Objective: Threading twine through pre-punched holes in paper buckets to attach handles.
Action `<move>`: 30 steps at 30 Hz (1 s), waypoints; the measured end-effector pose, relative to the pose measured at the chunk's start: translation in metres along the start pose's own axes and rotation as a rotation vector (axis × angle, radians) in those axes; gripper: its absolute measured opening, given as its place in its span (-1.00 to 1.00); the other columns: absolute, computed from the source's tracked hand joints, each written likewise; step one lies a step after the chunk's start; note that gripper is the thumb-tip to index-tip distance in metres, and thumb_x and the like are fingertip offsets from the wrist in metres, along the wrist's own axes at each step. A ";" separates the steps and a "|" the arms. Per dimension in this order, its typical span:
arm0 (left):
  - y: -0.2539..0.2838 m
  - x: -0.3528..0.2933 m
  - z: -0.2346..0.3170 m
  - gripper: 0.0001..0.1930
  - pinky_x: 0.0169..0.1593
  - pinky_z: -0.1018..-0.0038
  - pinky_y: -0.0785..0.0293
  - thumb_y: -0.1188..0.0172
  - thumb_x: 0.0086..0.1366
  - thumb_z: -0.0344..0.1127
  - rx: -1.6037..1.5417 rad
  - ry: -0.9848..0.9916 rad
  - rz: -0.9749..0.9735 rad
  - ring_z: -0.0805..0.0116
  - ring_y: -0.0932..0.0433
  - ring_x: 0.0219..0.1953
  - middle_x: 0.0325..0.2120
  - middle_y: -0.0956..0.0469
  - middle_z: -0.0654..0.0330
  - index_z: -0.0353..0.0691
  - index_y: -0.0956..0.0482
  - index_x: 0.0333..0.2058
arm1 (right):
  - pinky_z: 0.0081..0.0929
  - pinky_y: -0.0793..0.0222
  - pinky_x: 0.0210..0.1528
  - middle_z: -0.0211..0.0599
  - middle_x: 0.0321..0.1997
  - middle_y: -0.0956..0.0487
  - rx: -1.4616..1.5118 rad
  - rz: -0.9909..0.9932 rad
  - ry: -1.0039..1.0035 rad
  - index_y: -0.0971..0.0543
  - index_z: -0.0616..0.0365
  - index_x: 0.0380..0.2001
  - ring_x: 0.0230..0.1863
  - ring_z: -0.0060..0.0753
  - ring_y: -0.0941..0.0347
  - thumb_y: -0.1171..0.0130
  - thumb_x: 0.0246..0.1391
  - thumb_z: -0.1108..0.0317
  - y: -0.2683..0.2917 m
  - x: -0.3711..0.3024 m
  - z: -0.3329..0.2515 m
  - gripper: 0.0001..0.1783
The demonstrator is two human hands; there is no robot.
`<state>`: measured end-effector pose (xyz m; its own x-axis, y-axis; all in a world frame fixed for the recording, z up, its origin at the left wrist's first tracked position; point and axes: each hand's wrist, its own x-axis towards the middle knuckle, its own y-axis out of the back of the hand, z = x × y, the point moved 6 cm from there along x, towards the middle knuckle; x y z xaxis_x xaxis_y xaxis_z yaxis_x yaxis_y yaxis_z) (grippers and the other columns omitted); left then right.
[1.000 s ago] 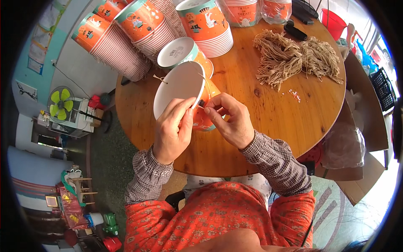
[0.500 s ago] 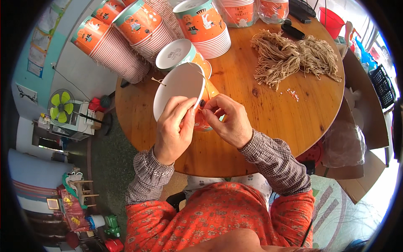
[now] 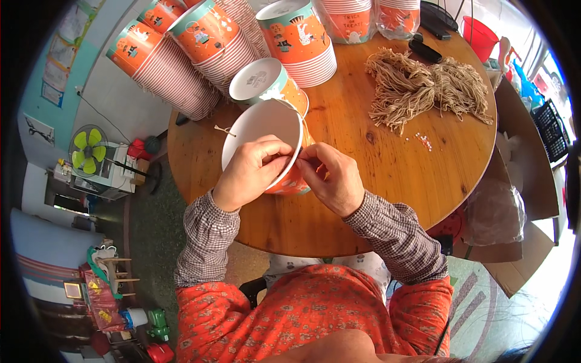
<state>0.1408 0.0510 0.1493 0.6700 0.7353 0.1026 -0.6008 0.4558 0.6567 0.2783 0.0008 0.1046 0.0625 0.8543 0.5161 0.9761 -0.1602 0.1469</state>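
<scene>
A paper bucket [image 3: 257, 124], white inside and orange with green outside, stands tilted on the table with its mouth toward me. A thin tan cord [image 3: 224, 130] pokes through its left wall, with a small knot on the inner side. More of the cord runs outside the right rim down toward my right hand [image 3: 333, 180]. My left hand [image 3: 253, 172] reaches into the mouth, fingertips pinched at the near right rim. Outside that same spot, my right thumb and forefinger are pressed together, seemingly on the cord's end. The fingertips hide the exact contact.
Behind the bucket stands another single bucket [image 3: 257, 81], close to tall stacks of nested buckets [image 3: 299, 36]. A bundle of tan cords [image 3: 426, 88] lies at the right, near small white and pink bits [image 3: 425, 142]. The round wooden table [image 3: 387, 193] ends beside open cardboard boxes [image 3: 532, 181].
My left hand has moved deeper into the bucket's mouth, its fingers now inside the rim. The small dark piece seen by my right fingertips is out of sight.
</scene>
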 end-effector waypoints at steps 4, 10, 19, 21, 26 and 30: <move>-0.004 0.004 -0.007 -0.92 -0.26 0.60 -0.46 -0.08 0.23 -0.63 -0.074 0.012 0.006 0.53 -0.51 -0.34 -0.39 -0.48 0.22 -0.45 -0.51 -0.29 | -0.59 -0.40 -0.48 -0.28 -0.43 -0.56 0.021 0.027 0.028 -0.52 0.25 -0.31 -0.55 -0.55 -0.46 -0.25 0.04 0.49 0.001 0.001 0.001 -0.86; 0.015 -0.005 -0.005 -0.99 -0.35 0.64 -0.42 -0.11 0.22 -0.56 -0.082 -0.010 0.236 0.61 -0.47 -0.44 -0.44 -0.48 0.29 -0.35 -0.50 -0.38 | -0.43 -0.46 -0.45 -0.27 -0.41 -0.52 -0.105 -0.023 0.075 -0.52 0.18 -0.30 -0.49 -0.31 -0.51 -0.23 0.00 0.47 0.014 0.010 -0.008 -0.84; 0.010 -0.010 -0.008 -0.89 -0.09 0.49 -0.46 0.06 0.36 -0.38 -0.715 0.051 0.117 0.48 -0.52 -0.30 -0.18 -0.58 0.00 -0.26 -0.41 -0.33 | -0.35 -0.45 -0.43 -0.32 -0.39 -0.46 -0.499 0.076 0.392 -0.50 0.09 -0.32 -0.38 -0.23 -0.48 -0.22 -0.04 0.49 0.016 0.017 -0.006 -0.82; 0.008 -0.010 -0.011 -0.87 -0.15 0.46 -0.49 0.06 0.36 -0.33 -0.812 0.075 0.099 0.40 -0.54 -0.33 -0.29 -0.58 -0.02 -0.25 -0.40 -0.29 | -0.37 -0.45 -0.44 -0.29 -0.38 -0.46 -0.509 0.094 0.352 -0.52 0.10 -0.31 -0.42 -0.22 -0.48 -0.20 -0.02 0.52 0.019 0.018 -0.001 -0.83; 0.000 -0.005 -0.006 -0.87 -0.25 0.53 -0.48 0.04 0.36 -0.34 -0.814 0.149 -0.010 0.44 -0.53 -0.39 -0.36 -0.54 0.09 -0.27 -0.41 -0.32 | -0.49 -0.47 -0.42 -0.24 -0.28 -0.52 -0.176 0.179 0.127 -0.53 0.17 -0.26 -0.39 -0.29 -0.54 -0.12 0.04 0.59 0.029 0.021 0.015 -0.83; -0.015 -0.001 0.012 -0.90 -0.28 0.60 -0.46 0.03 0.38 -0.44 -0.710 0.113 -0.281 0.56 -0.48 -0.41 -0.43 -0.50 0.24 -0.33 -0.43 -0.30 | -0.55 -0.46 -0.39 -0.22 -0.31 -0.56 -0.105 0.268 -0.055 -0.54 0.20 -0.27 -0.36 -0.35 -0.55 -0.09 0.06 0.61 0.038 0.024 0.025 -0.84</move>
<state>0.1544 0.0380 0.1482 0.8133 0.5734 -0.0990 -0.5757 0.8176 0.0058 0.3221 0.0277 0.1012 0.3294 0.7998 0.5018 0.8964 -0.4319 0.0999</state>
